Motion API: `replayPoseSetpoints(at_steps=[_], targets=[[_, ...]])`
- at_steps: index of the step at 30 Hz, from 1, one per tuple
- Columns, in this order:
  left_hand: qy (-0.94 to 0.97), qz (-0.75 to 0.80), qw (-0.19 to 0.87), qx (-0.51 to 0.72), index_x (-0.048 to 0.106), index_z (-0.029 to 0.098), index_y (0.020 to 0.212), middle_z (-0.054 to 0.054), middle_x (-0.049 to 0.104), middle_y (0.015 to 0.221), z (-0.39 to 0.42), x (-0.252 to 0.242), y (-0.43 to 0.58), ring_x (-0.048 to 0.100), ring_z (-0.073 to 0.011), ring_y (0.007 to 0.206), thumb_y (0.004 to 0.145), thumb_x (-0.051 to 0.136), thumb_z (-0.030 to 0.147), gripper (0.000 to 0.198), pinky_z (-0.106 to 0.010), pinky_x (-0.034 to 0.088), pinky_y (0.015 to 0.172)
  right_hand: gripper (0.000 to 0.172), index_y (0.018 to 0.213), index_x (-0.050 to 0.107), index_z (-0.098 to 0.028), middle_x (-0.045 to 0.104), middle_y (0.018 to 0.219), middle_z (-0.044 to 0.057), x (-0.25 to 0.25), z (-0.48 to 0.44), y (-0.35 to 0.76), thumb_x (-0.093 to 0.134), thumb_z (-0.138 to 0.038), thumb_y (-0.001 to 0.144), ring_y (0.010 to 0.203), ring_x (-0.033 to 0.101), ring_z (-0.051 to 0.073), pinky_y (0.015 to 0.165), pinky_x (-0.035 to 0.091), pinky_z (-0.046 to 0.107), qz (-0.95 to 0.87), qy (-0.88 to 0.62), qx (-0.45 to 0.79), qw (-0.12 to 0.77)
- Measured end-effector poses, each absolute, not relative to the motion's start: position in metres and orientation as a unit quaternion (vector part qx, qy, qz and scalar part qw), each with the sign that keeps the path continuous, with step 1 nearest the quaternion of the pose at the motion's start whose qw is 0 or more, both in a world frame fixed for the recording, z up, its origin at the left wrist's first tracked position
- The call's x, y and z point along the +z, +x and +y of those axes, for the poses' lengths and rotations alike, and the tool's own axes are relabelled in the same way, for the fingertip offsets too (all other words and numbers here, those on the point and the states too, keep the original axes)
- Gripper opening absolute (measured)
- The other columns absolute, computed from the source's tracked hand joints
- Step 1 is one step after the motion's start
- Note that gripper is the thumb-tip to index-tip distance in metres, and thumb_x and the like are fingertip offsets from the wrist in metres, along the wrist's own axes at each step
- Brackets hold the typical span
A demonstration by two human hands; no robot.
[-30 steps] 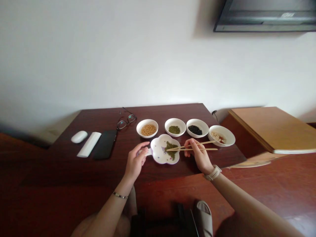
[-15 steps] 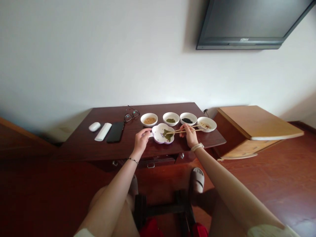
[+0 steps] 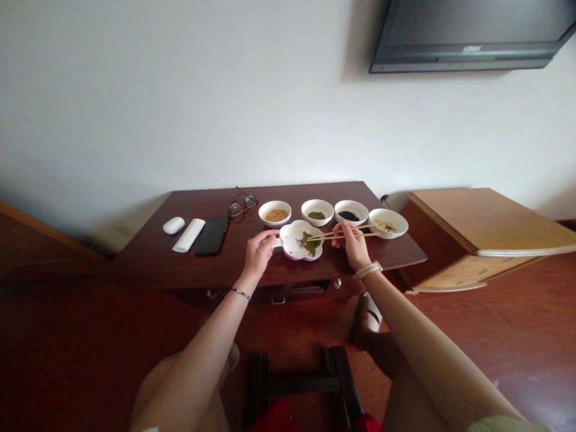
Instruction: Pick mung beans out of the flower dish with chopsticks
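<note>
A white flower-shaped dish (image 3: 293, 246) with a small heap of green beans (image 3: 310, 243) sits at the front of a dark wooden desk (image 3: 252, 264). My left hand (image 3: 258, 252) is closed on the dish's left rim. In my right hand (image 3: 354, 244) is a pair of wooden chopsticks (image 3: 335, 234), their tips over the green beans. Behind the dish stands a row of white bowls: yellow beans (image 3: 275, 213), green beans (image 3: 317, 212), black beans (image 3: 350, 213), and pale mixed pieces (image 3: 387, 223).
Glasses (image 3: 242, 206), a black phone (image 3: 211, 235), a white remote (image 3: 188, 234) and a white mouse (image 3: 173, 225) lie on the desk's left half. A light wooden side table (image 3: 486, 228) stands to the right. A dark screen (image 3: 472, 33) hangs on the wall. A stool (image 3: 301, 378) is under me.
The camera has pulled back from the desk and shifted, so everything looks smaller. Both hands keep their hold on the dish and chopsticks, with the tips still over the green beans.
</note>
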State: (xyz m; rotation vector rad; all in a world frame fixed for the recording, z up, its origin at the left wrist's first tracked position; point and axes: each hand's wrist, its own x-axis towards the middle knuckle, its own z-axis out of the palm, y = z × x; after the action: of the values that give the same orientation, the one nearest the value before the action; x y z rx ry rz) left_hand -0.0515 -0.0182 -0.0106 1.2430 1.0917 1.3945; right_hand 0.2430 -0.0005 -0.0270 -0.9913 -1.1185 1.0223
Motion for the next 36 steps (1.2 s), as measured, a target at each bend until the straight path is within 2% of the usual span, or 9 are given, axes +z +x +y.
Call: replayPoseSetpoints(at_steps=[9,14,19,28,32,36], targets=[[0.507,0.445,0.466,0.572,0.081,0.011,0.117,0.005,0.046,0.062,-0.025,-0.007,-0.054,0.037,-0.0078,0.049,0.092,0.076,0.045,0.042,-0.022,0.025,0.044,0.048,0.088,0.071,-0.020,0.068,0.074,0.002,-0.012,-0.009,0.247,0.072,-0.067,0.096,0.063,0.067,0.015,0.057,0.054,0.026,-0.426,-0.431,0.493,0.624],[0.515,0.449,0.471,0.558,0.080,0.011,0.122,0.005,0.045,0.057,-0.029,-0.002,-0.054,0.038,-0.0088,0.050,0.096,0.073,0.044,0.042,-0.022,0.026,0.046,0.046,0.093,0.077,-0.020,0.073,0.080,0.005,0.002,-0.021,0.245,0.069,-0.065,0.100,0.064,0.070,0.016,0.058,0.058,0.026,-0.421,-0.441,0.508,0.608],[0.526,0.450,0.470,0.548,0.079,0.013,0.129,0.005,0.047,0.060,-0.027,-0.003,-0.057,0.039,-0.0093,0.050,0.097,0.072,0.045,0.046,-0.023,0.029,0.046,0.053,0.093,0.081,-0.020,0.079,0.081,0.009,0.007,-0.025,0.243,0.062,-0.069,0.103,0.071,0.076,0.021,0.063,0.063,0.031,-0.492,-0.480,0.423,0.590],[0.582,0.452,0.437,0.516,0.077,0.014,0.137,0.004,0.049,0.062,-0.019,-0.001,-0.065,0.041,-0.0096,0.053,0.102,0.068,0.046,0.048,-0.023,0.031,0.049,0.046,0.093,0.076,-0.023,0.076,0.080,0.006,0.015,-0.021,0.238,0.056,-0.061,0.109,0.071,0.075,0.021,0.065,0.062,0.034,-0.551,-0.469,0.333,0.604],[0.588,0.447,0.442,0.509,0.078,0.015,0.137,0.003,0.049,0.063,-0.014,-0.001,-0.070,0.041,-0.0100,0.054,0.101,0.069,0.045,0.047,-0.023,0.030,0.049,0.043,0.094,0.076,-0.024,0.076,0.087,0.007,0.017,-0.017,0.236,0.058,-0.060,0.108,0.072,0.074,0.021,0.066,0.061,0.035,-0.563,-0.461,0.330,0.601],[0.597,0.442,0.439,0.506,0.078,0.017,0.138,0.003,0.048,0.064,-0.013,-0.004,-0.073,0.041,-0.0099,0.055,0.103,0.068,0.045,0.046,-0.022,0.030,0.049,0.042,0.094,0.076,-0.024,0.073,0.086,0.006,0.016,-0.014,0.234,0.059,-0.059,0.108,0.075,0.073,0.022,0.068,0.061,0.036,-0.598,-0.450,0.345,0.566]])
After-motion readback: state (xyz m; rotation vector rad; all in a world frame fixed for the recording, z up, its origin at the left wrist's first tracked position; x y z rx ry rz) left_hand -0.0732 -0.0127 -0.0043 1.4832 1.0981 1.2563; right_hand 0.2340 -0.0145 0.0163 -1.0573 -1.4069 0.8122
